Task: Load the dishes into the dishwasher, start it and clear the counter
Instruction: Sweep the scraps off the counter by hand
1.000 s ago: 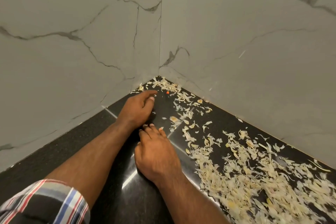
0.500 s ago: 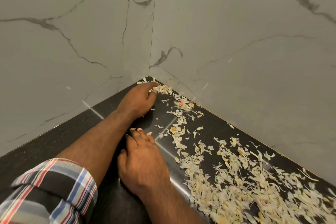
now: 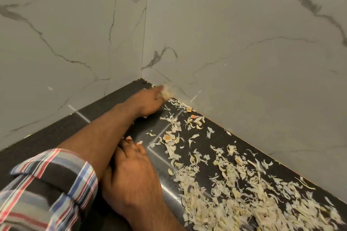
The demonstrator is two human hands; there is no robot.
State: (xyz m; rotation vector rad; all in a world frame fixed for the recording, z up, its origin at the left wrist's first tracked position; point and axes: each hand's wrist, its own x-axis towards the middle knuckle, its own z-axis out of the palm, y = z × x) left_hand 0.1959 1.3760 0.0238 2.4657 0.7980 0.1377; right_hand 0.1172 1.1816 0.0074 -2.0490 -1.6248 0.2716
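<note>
Entry: my left hand (image 3: pixel 148 102) has swept into the corner, fingers straight, pushing peels (image 3: pixel 221 189) along the bench (image 3: pixel 56 133); right hand (image 3: pixel 131 178) flat, empty.

A single head-worn camera looks forward and steeply down, from close range, into the corner where the black counter (image 3: pixel 56 133) meets two marbled walls (image 3: pixel 244 33) (wide-angle, so edges bend slightly).

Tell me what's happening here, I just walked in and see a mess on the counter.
A person is clearing pale peels off the black counter. The left hand reaches into the wall corner, touching peels there; it is blurred. The right hand rests flat on the counter. Most peels lie to the right.
</note>
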